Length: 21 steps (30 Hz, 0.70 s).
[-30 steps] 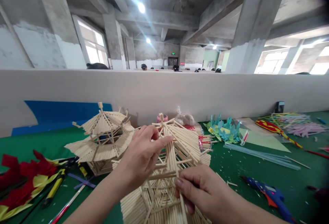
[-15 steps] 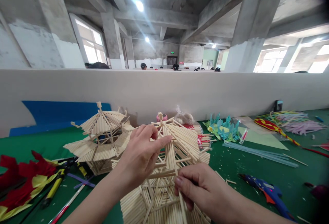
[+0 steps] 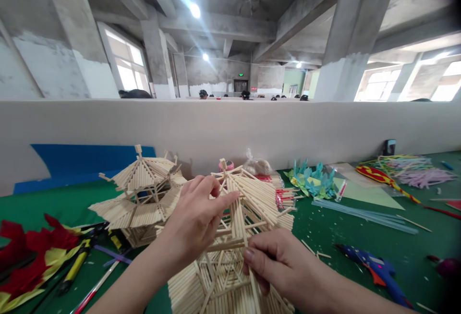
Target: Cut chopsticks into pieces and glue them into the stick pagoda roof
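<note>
A pavilion model of pale wooden sticks (image 3: 257, 193) stands in front of me, with slatted roof panels and a lower tier of sticks. My left hand (image 3: 198, 213) is at the left of its upper roof, thumb reaching onto the slats and fingers curled against the frame. Lower right, my right hand (image 3: 270, 261) pinches a thin wooden stick (image 3: 254, 287) between thumb and fingers at the roof's lower edge. The fingertips of my left hand are partly hidden behind the hand.
A second stick pavilion (image 3: 146, 187) stands left. A blue glue gun (image 3: 374, 266) lies right, near pale blue strips (image 3: 367, 215) and a teal paper piece (image 3: 313, 179). Red cloth (image 3: 32, 247) and a yellow-handled tool (image 3: 75, 266) lie left. A pale partition (image 3: 230, 126) runs behind.
</note>
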### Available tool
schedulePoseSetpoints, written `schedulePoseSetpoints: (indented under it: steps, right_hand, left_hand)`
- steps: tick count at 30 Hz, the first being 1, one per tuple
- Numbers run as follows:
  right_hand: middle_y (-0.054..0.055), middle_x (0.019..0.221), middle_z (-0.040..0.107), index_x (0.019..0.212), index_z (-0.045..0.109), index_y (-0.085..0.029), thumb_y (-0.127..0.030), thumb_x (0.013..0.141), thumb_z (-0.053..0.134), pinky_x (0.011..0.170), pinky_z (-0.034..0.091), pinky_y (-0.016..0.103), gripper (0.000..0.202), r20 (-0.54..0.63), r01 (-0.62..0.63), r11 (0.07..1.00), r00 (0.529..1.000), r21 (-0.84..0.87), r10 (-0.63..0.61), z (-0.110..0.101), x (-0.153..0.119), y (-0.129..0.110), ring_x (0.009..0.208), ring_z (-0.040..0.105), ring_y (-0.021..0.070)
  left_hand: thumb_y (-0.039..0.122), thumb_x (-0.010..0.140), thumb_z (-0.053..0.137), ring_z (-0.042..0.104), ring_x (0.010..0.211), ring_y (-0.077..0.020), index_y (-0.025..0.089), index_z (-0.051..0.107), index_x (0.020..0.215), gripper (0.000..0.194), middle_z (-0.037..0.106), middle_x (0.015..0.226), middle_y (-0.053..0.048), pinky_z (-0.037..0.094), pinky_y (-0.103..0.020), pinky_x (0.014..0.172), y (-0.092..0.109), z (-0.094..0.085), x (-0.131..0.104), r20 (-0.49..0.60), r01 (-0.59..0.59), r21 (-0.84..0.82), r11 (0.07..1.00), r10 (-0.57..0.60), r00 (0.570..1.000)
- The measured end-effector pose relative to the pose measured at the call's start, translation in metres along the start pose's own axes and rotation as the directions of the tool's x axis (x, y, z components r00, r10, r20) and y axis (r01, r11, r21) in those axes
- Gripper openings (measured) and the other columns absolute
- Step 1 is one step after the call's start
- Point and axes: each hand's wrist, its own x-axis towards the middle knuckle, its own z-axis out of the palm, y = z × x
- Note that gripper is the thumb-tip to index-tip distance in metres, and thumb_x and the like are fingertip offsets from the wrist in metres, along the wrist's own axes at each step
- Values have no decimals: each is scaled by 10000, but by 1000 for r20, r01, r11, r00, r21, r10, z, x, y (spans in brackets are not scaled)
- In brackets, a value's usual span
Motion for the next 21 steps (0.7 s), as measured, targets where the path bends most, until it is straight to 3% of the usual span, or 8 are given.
schedulePoseSetpoints:
  steps: [17,21]
  right_hand:
    - [-43,465,469,561,507,-160,-243,834,401,453,300,166,304,-6,8,1000,1000,14,-8,-1,-4,2,446,388,50]
    - [-42,460,454,604,526,-157,-305,841,384,430,299,168,314,19,0,999,1000,49,-1,-3,-12,4,428,396,52]
  left_hand:
    - [56,792,369,378,717,-172,232,567,1023,352,417,766,-27,332,-328,629,1,-3,1,34,24,29,999,-25,999]
    - [42,780,402,398,732,-166,220,506,1098,378,429,806,-30,359,-326,637,6,-9,-2,-51,4,-31,1000,-6,999]
